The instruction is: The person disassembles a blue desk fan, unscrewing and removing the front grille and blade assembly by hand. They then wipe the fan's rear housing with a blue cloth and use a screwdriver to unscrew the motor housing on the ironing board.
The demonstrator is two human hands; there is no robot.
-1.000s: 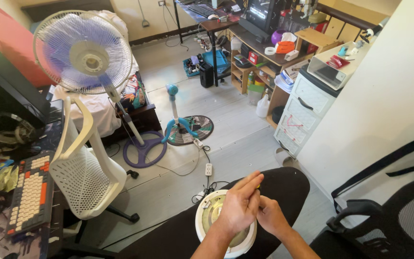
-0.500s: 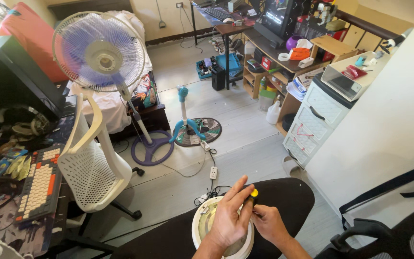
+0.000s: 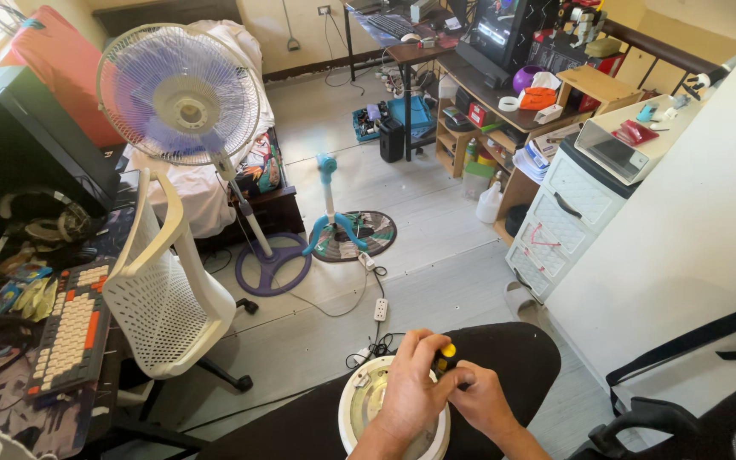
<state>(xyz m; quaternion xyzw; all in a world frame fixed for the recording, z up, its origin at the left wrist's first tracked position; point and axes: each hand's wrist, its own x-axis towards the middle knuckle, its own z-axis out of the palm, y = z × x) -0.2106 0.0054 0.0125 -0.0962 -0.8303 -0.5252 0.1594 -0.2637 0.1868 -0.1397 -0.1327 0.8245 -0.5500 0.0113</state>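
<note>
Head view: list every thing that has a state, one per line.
left hand: gripping the yellow-capped tool
right hand: closed beside the tool
round white housing: on the lap, under both hands
standing fan: upright
white chair: unoccupied
blue fan base: upright, headless

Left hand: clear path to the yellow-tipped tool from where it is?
Probably yes. The left hand lies over the round white housing, right beside the tool that the right hand holds; nothing is between them.
</note>
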